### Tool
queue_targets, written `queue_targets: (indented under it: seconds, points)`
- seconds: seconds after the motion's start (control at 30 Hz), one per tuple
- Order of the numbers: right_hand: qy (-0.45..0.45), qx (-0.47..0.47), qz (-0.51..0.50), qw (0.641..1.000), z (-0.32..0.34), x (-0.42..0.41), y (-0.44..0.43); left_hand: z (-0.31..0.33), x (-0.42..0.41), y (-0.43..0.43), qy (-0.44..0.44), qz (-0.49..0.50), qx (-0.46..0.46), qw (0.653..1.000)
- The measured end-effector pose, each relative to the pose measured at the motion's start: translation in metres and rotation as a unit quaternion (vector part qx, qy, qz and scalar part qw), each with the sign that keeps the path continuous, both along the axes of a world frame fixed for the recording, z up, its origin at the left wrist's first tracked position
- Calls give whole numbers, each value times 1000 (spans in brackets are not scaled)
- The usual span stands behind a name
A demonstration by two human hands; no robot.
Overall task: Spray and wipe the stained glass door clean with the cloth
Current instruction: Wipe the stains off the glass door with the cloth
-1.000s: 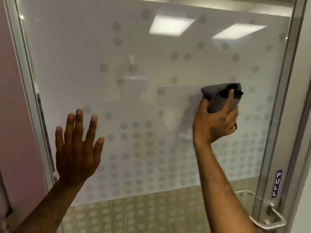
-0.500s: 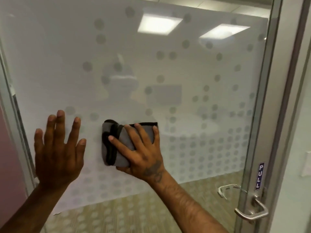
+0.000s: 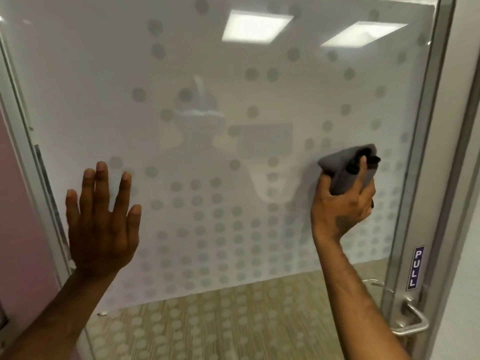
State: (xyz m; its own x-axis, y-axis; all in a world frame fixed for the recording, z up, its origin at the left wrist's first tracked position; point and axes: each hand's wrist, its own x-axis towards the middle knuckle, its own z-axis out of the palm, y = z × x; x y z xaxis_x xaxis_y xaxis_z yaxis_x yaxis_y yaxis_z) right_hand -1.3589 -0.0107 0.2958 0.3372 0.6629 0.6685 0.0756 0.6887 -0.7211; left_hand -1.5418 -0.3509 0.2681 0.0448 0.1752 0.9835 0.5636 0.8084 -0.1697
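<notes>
— So where is the cloth?

— Bunched in the right hand [image 3: 342, 206], up against the frosted glass door [image 3: 207, 100] near its right edge. It is a grey microfibre cloth [image 3: 345, 167] with a dark trim, folded over on itself. The fingers [image 3: 362, 167] are clamped on it, one lying across the front of the fold and the others wrapped behind.

— And the left hand?

— The left hand [image 3: 101, 227] holds nothing. Its palm faces the glass near the left edge of the door, fingers apart and pointing up. Whether it presses on the pane or sits just off it, I cannot tell.

— What does the door look like?

— Frosted film with rows of clear dots, dense toward the bottom and sparse higher up. Below the film runs a clear strip showing a patterned floor [image 3: 220, 326] on the far side. Two ceiling lights [image 3: 255, 26] show near the top.

— Anything by the right edge?

— A metal frame [image 3: 415, 178] with a small PULL sticker [image 3: 415, 268], and below it a silver lever handle [image 3: 411, 320]. The right forearm crosses in front of the glass just left of them. A pink wall [image 3: 18, 203] lies beyond the left frame.
</notes>
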Motion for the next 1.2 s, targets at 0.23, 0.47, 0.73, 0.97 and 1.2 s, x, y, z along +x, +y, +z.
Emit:
queue_targets:
  seconds: [0.23, 0.47, 0.73, 0.97, 1.2]
  points:
    - [-31, 42, 34, 998, -28, -29, -82, 0, -3, 0, -25, -8, 1, 1000]
    - [-242, 318, 102, 911, -78, -73, -200, 0, -2, -2, -11, -10, -11, 1000]
    - [-306, 477, 48, 822, -97, -41, -126, 1, 0, -1, -23, -20, -7, 999]
    - [-210, 145, 62, 965, -69, 27, -19, -1, -2, -1, -30, -9, -8, 999]
    - [-1, -123, 82, 989, -39, 5, -47, 0, -3, -2, -44, 3, -21, 999]
